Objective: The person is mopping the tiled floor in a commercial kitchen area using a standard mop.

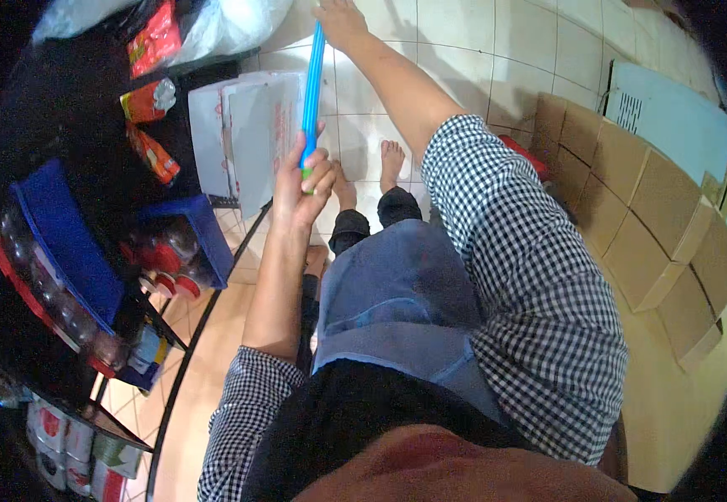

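Observation:
My left hand is wrapped around the lower end of a blue ribbed plastic handle, near its green tip. The handle runs up and away from me, slightly tilted. Farther out, at the top edge of the view, my right hand grips the same handle. Part of that hand is cut off by the frame, and whatever the handle leads to lies out of view. Below the arms are my bare feet on pale floor tiles.
On the left, a black-framed shelf holds blue bins, lidded jars and orange packets. A white carton stands beside it. Right are stacked cardboard boxes and a pale blue panel. Another person's foot seems to show behind my left arm.

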Motion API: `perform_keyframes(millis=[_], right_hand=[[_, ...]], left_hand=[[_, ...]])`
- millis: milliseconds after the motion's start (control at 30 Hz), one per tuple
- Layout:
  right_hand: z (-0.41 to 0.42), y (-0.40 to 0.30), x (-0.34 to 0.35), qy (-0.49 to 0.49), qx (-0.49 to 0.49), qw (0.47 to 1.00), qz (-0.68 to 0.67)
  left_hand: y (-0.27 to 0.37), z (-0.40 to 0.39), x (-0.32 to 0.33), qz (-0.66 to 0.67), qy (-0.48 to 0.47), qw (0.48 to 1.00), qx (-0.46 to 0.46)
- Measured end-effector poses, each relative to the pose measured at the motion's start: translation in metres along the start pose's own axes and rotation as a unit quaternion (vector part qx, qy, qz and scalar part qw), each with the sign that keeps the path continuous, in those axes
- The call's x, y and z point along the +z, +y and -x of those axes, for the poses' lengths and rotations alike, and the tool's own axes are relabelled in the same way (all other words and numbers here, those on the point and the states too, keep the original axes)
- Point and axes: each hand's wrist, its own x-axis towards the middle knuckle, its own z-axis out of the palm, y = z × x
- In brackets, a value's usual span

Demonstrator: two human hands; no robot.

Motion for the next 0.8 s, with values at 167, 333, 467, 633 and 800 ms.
perform_keyframes(millis=[167, 333, 467, 633, 800], right_hand=[[0.115, -0.087, -0.018, -0.194, -0.150, 0.961, -0.130], [0.276, -0.227, -0.123, -0.330, -0.272, 0.866, -0.259], [0.344, -0.283, -0.205, -0.383, -0.302, 0.777, -0.398], [0.350, -0.238, -0.137, -0.380, -0.271, 0.812, -0.351], [0.316, -0.146, -0.027, -0.290, -0.199, 0.891, -0.288]], left_hand=[[-0.050, 0.140, -0.069, -0.011, 0.139, 0.990, -0.007], [-0.094, 0.358, -0.169, -0.052, 0.306, 0.948, -0.067], [-0.007, 0.393, -0.351, -0.307, 0.162, 0.926, 0.148], [-0.108, 0.434, -0.334, -0.128, 0.387, 0.913, -0.027], [-0.167, 0.347, -0.184, -0.124, 0.201, 0.969, 0.071]])
